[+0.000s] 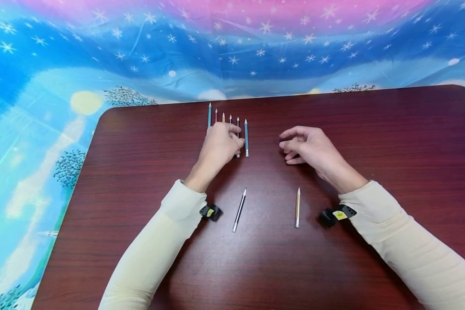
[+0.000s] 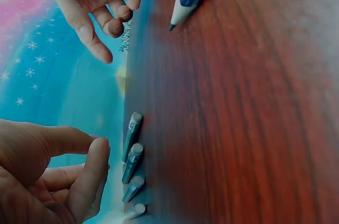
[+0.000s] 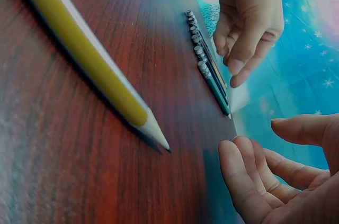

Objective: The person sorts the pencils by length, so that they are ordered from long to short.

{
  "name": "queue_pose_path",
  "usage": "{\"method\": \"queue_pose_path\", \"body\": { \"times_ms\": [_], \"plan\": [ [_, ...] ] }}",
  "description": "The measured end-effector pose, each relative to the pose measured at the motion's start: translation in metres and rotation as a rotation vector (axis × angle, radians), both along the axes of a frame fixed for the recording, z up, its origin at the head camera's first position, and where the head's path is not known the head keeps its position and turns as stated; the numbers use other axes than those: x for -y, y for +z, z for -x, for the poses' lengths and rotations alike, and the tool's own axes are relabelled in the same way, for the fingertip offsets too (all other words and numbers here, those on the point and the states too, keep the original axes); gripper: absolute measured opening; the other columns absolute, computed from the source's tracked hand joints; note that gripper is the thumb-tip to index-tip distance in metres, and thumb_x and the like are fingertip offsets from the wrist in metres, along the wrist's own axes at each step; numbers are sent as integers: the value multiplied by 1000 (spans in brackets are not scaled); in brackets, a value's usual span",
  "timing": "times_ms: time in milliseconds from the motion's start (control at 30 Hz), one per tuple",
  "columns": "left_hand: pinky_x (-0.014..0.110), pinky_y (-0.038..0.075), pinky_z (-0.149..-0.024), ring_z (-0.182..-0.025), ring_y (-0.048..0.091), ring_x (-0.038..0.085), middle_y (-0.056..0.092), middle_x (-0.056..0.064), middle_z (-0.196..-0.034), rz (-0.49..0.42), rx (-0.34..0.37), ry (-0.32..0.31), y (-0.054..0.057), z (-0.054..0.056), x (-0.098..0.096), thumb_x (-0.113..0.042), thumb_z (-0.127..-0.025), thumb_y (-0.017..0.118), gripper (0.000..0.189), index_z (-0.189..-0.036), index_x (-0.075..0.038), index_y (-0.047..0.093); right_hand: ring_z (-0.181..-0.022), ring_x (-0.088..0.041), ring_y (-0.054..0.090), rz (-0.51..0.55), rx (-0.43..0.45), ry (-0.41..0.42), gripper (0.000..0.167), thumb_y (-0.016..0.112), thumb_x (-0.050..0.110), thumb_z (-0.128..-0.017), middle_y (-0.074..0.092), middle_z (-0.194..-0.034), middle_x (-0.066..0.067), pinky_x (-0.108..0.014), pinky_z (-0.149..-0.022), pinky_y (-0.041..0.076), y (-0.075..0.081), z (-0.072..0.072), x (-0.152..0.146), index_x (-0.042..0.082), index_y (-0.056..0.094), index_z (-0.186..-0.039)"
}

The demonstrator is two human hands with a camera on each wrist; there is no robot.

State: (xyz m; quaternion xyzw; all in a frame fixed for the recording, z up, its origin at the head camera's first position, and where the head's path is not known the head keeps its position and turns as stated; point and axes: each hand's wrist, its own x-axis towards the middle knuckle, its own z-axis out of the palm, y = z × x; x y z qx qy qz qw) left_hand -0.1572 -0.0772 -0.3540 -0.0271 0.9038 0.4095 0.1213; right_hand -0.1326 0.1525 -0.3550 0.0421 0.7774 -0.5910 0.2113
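Observation:
My left hand [image 1: 218, 143] hovers over a row of several pencils near the table's far edge and covers the middle ones in the head view. Its fingers bend loosely, thumb close to the index finger, with nothing held. A teal pencil [image 1: 246, 138] ends the row at the right; a longer teal pencil [image 1: 209, 115] ends it at the left. All lie side by side, tips pointing away. My right hand [image 1: 314, 146] is in the air right of the row, fingers relaxed, holding nothing. Nearer me lie a tilted black-and-white pencil [image 1: 239, 211] and a yellow pencil [image 1: 297, 209].
The dark red wooden table [image 1: 279, 271] has rounded far corners. Behind it hangs a blue and pink snowflake-patterned cloth [image 1: 232, 47], which also runs down the left side. A small black camera sits at each wrist, the left one [image 1: 211, 212] close to the black-and-white pencil.

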Motion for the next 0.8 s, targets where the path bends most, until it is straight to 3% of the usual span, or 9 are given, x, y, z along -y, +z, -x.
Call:
{"method": "queue_pose_path", "body": {
  "times_ms": [200,433,600,800],
  "plan": [
    [24,57,-70,-66,74,12,74,4,-81,-63,33,20,1,-9,10,-14,-98,72,28,-125,-6,74,-73,-11,69,-3,-4,13,39,63,12,-103,69,-88,-1,-30,-75,65,1,-2,-2,-3,58,-139],
    [31,65,-69,-64,73,12,75,11,-85,-175,66,6,5,-30,20,-12,-96,73,24,-119,-4,75,-74,-11,70,-15,-11,24,41,65,12,-102,71,-90,0,-30,-76,66,2,-9,-7,-2,58,-139],
    [31,64,-69,-65,74,15,74,10,-84,-208,77,-38,6,-45,29,-12,-96,73,24,-119,-6,75,-75,-11,71,-20,-18,33,41,63,11,-102,74,-89,2,-31,-76,66,3,-17,-14,-3,56,-140],
    [32,66,-70,-67,71,14,72,13,-88,-296,129,-42,5,-61,37,-7,-96,71,25,-120,-3,74,-78,-12,73,-38,-27,30,40,62,11,-102,77,-93,4,-32,-76,66,6,-33,-24,-2,57,-139]
  ]
}}
